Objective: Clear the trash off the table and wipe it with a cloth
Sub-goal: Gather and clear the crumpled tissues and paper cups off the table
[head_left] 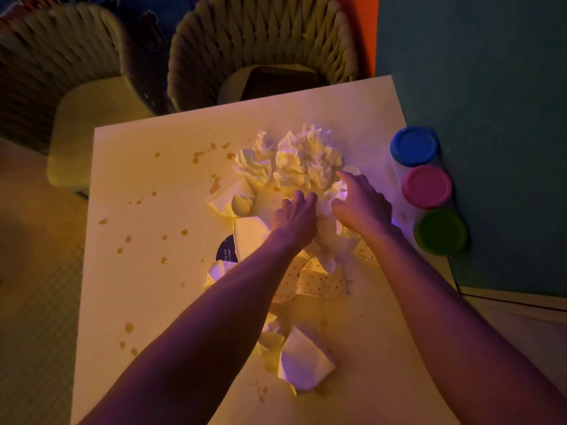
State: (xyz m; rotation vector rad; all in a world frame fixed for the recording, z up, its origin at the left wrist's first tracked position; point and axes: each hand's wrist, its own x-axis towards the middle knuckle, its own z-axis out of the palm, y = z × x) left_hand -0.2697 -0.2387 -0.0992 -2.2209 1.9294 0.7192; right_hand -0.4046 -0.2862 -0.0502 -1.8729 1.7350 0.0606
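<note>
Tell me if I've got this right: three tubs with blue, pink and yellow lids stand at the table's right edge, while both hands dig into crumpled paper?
Nearly. The head view shows the third lid is green, not yellow. The blue lid and pink lid are right, and both the left hand and right hand reach into the crumpled paper.

White table (147,302), crumpled tissues (306,157), folded napkins (303,363), brown droplets (164,260), three lidded tubs (426,187)

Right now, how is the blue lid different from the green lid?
The blue lid is farthest along the wall; the green lid is nearest the person, with the pink lid between them. Blue looks brightly lit, green looks darker. The right hand is nearer the blue one than the green one. Both are round and sit at the table edge.
</note>
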